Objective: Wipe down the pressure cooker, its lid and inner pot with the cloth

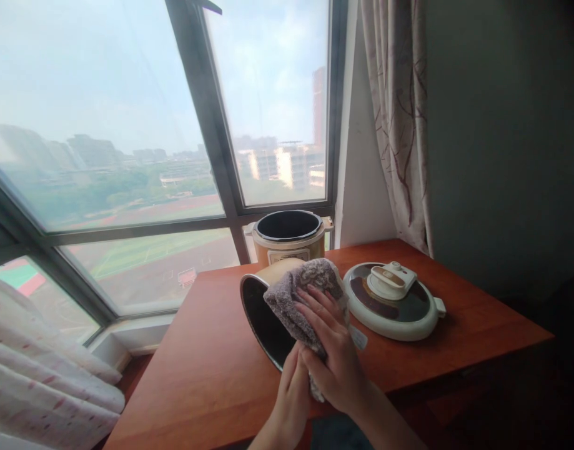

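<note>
A pressure cooker's inner pot [261, 312] lies tipped on its side above the wooden table, its dark mouth facing left and its pale outer wall partly showing. My left hand [292, 382] is closed at the pot's near rim, with its fingertips hidden behind the rim and cloth. A grey-purple towel [287, 300] is draped over the pot's outer side. My right hand [332, 340] presses that towel against the wall, fingers laid along it and thumb close to my left hand. Part of the towel hangs below my hands.
Behind the pot stands the cooker body [262, 251] by the window. Its round lid [390, 312], with a white rim and handle, rests on the table [197, 375] to the right. Curtains [401, 125] hang on both sides. The table's right edge drops into shadow.
</note>
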`<action>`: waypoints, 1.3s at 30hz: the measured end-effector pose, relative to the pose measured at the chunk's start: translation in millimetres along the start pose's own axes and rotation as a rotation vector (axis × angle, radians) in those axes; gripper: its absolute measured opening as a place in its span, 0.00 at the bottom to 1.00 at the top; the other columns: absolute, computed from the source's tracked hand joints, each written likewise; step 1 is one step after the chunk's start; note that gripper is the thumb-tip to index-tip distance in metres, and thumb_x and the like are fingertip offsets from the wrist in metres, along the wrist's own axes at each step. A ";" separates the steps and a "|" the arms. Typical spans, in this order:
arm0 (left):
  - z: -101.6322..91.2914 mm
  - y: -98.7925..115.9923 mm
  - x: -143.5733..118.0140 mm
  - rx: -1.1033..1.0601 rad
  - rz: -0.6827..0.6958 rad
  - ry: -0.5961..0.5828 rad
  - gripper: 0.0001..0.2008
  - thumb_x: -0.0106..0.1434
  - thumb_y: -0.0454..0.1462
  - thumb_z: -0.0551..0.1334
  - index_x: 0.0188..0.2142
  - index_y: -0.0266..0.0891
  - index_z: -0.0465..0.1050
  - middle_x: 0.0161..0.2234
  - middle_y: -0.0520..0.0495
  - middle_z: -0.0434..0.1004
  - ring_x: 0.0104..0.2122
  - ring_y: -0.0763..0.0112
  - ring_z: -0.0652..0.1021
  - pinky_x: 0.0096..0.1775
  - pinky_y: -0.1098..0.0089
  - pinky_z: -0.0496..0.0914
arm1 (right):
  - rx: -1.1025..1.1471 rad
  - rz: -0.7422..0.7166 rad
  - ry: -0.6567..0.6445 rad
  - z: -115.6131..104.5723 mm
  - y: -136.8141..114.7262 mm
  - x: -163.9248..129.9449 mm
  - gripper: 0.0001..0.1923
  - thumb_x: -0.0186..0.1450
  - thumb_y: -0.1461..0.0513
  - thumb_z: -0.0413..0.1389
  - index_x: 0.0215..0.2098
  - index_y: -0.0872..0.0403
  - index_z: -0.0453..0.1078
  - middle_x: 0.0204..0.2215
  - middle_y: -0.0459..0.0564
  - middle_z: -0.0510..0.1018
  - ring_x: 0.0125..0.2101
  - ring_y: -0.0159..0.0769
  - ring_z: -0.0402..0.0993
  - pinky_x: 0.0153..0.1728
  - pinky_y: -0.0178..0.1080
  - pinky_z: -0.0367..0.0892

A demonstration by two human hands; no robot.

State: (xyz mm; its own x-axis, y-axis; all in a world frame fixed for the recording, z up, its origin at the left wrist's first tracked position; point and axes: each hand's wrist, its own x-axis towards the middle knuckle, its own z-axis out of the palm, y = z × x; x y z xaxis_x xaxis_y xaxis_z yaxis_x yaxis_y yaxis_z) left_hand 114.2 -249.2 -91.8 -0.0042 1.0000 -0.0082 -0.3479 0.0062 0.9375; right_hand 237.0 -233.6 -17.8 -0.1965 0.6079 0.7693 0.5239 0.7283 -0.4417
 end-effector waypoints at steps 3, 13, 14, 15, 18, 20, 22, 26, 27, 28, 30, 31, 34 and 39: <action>5.9 14.1 -2.9 -0.061 -0.020 0.016 0.22 0.56 0.53 0.70 0.44 0.42 0.81 0.52 0.43 0.80 0.60 0.51 0.70 0.64 0.58 0.60 | -0.029 -0.019 -0.016 2.2 -5.5 -16.1 0.32 0.64 0.66 0.50 0.67 0.50 0.56 0.68 0.50 0.60 0.69 0.48 0.49 0.68 0.59 0.45; 48.3 82.9 -14.3 -0.416 -0.263 0.034 0.23 0.58 0.42 0.70 0.51 0.36 0.79 0.49 0.40 0.82 0.54 0.52 0.78 0.58 0.57 0.69 | -0.233 -0.113 0.072 -16.8 14.8 -46.3 0.33 0.64 0.61 0.51 0.68 0.52 0.56 0.67 0.52 0.62 0.69 0.55 0.49 0.66 0.63 0.44; 49.5 86.9 -13.4 -0.433 -0.295 0.028 0.23 0.60 0.43 0.69 0.53 0.36 0.77 0.50 0.39 0.81 0.54 0.51 0.78 0.58 0.57 0.69 | -0.242 -0.089 0.102 -20.0 18.8 -43.6 0.33 0.64 0.60 0.52 0.67 0.51 0.56 0.67 0.53 0.62 0.68 0.56 0.49 0.65 0.64 0.45; 50.1 90.7 -12.2 -0.445 -0.329 0.023 0.24 0.62 0.44 0.67 0.55 0.35 0.76 0.51 0.38 0.80 0.54 0.51 0.78 0.58 0.56 0.69 | -0.239 -0.054 0.131 -23.1 23.1 -40.0 0.33 0.64 0.60 0.52 0.67 0.50 0.57 0.66 0.53 0.63 0.68 0.56 0.50 0.65 0.65 0.47; 50.1 100.6 -7.3 -0.451 -0.413 0.015 0.27 0.66 0.46 0.64 0.60 0.33 0.71 0.53 0.36 0.79 0.54 0.50 0.78 0.57 0.54 0.70 | -0.183 0.101 0.228 -30.5 35.4 -26.4 0.30 0.66 0.61 0.51 0.67 0.48 0.58 0.65 0.54 0.65 0.67 0.54 0.55 0.63 0.63 0.54; 50.5 105.6 -3.5 -0.456 -0.439 0.013 0.28 0.67 0.46 0.62 0.61 0.32 0.69 0.52 0.35 0.79 0.53 0.49 0.79 0.57 0.53 0.71 | -0.129 0.195 0.260 -32.7 39.7 -17.2 0.27 0.68 0.62 0.50 0.66 0.48 0.59 0.63 0.54 0.67 0.64 0.51 0.60 0.62 0.59 0.59; 52.4 109.1 0.4 -0.476 -0.431 0.016 0.27 0.68 0.45 0.60 0.61 0.33 0.69 0.52 0.35 0.80 0.52 0.50 0.79 0.56 0.53 0.72 | -0.098 0.212 0.242 -32.1 37.9 -9.5 0.25 0.69 0.63 0.49 0.64 0.49 0.61 0.63 0.54 0.68 0.64 0.49 0.62 0.62 0.58 0.60; 59.8 116.2 8.1 -0.542 -0.368 0.088 0.22 0.71 0.41 0.57 0.60 0.33 0.70 0.50 0.37 0.81 0.51 0.55 0.80 0.56 0.57 0.72 | -0.158 0.049 0.108 -22.4 17.1 -3.1 0.28 0.66 0.64 0.51 0.64 0.49 0.62 0.66 0.50 0.64 0.68 0.50 0.52 0.66 0.60 0.51; 61.4 119.0 10.4 -0.566 -0.355 0.104 0.22 0.71 0.40 0.56 0.61 0.33 0.69 0.50 0.38 0.81 0.51 0.56 0.80 0.57 0.58 0.72 | -0.176 0.007 0.074 -18.7 10.5 -3.9 0.29 0.66 0.64 0.52 0.65 0.49 0.61 0.67 0.49 0.63 0.69 0.51 0.49 0.67 0.61 0.48; 62.3 122.3 13.1 -0.590 -0.345 0.112 0.22 0.72 0.40 0.54 0.61 0.33 0.69 0.50 0.37 0.81 0.51 0.57 0.80 0.57 0.58 0.71 | -0.185 -0.026 0.050 -14.8 4.5 -5.7 0.30 0.65 0.63 0.52 0.66 0.50 0.60 0.67 0.49 0.62 0.69 0.52 0.48 0.67 0.62 0.46; 61.6 129.8 19.5 -0.634 -0.352 0.096 0.23 0.73 0.41 0.52 0.61 0.31 0.68 0.51 0.36 0.80 0.51 0.56 0.80 0.57 0.58 0.71 | -0.177 -0.065 0.028 -7.0 -4.1 -12.9 0.32 0.64 0.62 0.52 0.67 0.51 0.58 0.68 0.49 0.60 0.70 0.54 0.46 0.67 0.63 0.44; 60.1 133.7 23.2 -0.646 -0.362 0.078 0.24 0.74 0.42 0.51 0.62 0.30 0.68 0.51 0.34 0.80 0.51 0.55 0.80 0.56 0.58 0.72 | -0.165 -0.071 0.030 -3.3 -6.1 -18.2 0.32 0.64 0.62 0.52 0.67 0.52 0.58 0.69 0.50 0.59 0.70 0.54 0.46 0.67 0.63 0.45; 53.7 142.2 33.7 -0.652 -0.340 0.022 0.25 0.74 0.43 0.50 0.62 0.28 0.66 0.51 0.33 0.80 0.50 0.53 0.80 0.55 0.56 0.72 | -0.122 -0.075 0.055 6.2 -3.9 -38.4 0.32 0.65 0.62 0.50 0.67 0.53 0.57 0.69 0.51 0.59 0.70 0.54 0.45 0.66 0.62 0.47; 50.7 134.4 34.1 -0.634 -0.258 0.033 0.24 0.71 0.42 0.54 0.61 0.31 0.69 0.49 0.35 0.81 0.50 0.52 0.80 0.56 0.55 0.71 | -0.091 -0.067 0.115 14.7 8.6 -63.9 0.31 0.66 0.63 0.49 0.68 0.52 0.57 0.69 0.52 0.59 0.70 0.53 0.45 0.65 0.61 0.52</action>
State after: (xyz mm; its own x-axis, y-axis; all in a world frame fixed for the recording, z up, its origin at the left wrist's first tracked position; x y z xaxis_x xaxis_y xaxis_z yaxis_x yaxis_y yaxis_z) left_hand 114.9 -213.9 51.5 0.1276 0.9662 -0.2241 -0.8230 0.2292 0.5197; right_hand 241.9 -261.6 -77.6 -0.1402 0.5146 0.8459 0.5868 0.7313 -0.3477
